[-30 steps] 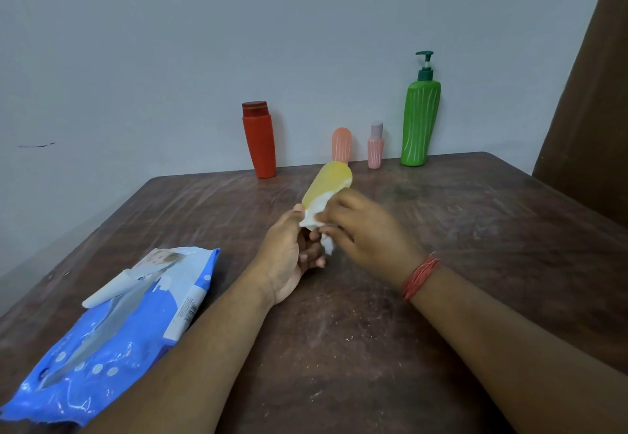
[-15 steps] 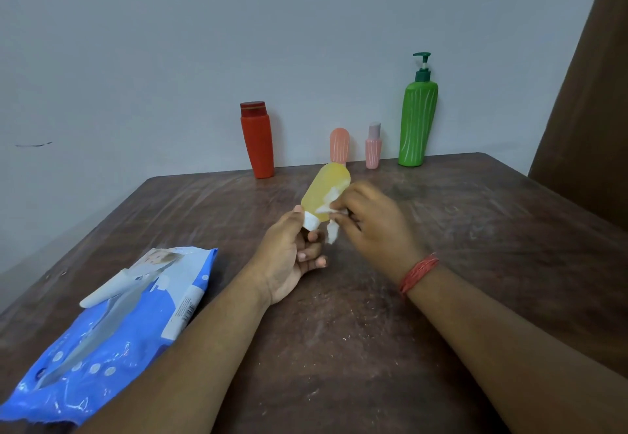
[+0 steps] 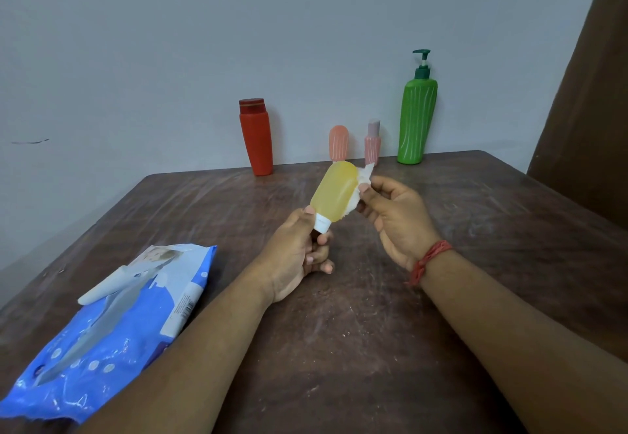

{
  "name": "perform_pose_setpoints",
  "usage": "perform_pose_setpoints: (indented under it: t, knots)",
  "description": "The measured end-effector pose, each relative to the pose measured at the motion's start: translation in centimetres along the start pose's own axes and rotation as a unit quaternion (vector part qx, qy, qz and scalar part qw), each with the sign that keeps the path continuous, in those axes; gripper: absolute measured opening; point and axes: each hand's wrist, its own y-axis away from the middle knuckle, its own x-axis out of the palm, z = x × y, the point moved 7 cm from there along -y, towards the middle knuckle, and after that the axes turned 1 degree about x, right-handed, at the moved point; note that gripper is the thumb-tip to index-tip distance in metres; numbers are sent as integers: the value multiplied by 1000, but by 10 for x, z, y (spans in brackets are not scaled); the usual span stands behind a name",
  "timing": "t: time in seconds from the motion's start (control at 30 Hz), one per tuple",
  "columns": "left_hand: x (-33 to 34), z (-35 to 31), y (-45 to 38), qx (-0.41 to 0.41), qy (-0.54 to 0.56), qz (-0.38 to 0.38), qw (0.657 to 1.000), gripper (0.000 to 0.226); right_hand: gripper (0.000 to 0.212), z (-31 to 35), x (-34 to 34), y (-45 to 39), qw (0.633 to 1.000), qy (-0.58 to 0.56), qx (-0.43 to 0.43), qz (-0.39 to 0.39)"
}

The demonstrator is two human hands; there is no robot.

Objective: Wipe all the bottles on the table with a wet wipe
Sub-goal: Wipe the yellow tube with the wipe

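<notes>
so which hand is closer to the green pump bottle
Right. The right hand is in front of and left of the green pump bottle, pressing a wet wipe to the yellow bottle; the left hand grips the cap farther away.

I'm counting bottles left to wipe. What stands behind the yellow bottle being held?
Behind the translucent yellow bottle, two small pink bottles stand at the wall: a round-topped one and a capped one. The yellow bottle covers the first's base; the white wet wipe covers the second's.

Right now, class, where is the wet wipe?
In the head view, the wet wipe is pinched in the right hand, pressed against the right side of the yellow bottle that the left hand holds by its cap above the table.
</notes>
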Motion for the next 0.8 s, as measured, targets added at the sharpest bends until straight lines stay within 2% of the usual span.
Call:
perform_pose_setpoints:
  t: [0.1, 0.23, 0.3, 0.43, 0.5, 0.63, 0.8]
  knots:
    - [-1, -2, 0, 10, 9, -3, 1000, 30, 15, -11, 8, 4, 998, 12, 43, 38]
    - [-6, -5, 0, 17, 22, -25, 999, 28, 14, -23, 17, 10, 983, 131, 74, 104]
    - [-5, -6, 0, 21, 19, -20, 999, 30, 12, -18, 16, 7, 986, 136, 47, 86]
    - [4, -3, 2, 6, -11, 9, 1000, 31, 11, 11, -6, -5, 998, 38, -28, -40]
    - [8, -2, 3, 2, -37, 20, 999, 30, 12, 19, -14, -7, 996, 31, -51, -62]
    - [5, -2, 4, 3, -34, 7, 999, 28, 15, 10, -11, -4, 997, 65, -23, -40]
    - [0, -2, 5, 6, -10, -3, 1000, 31, 19, 7, -5, -3, 999, 28, 14, 25]
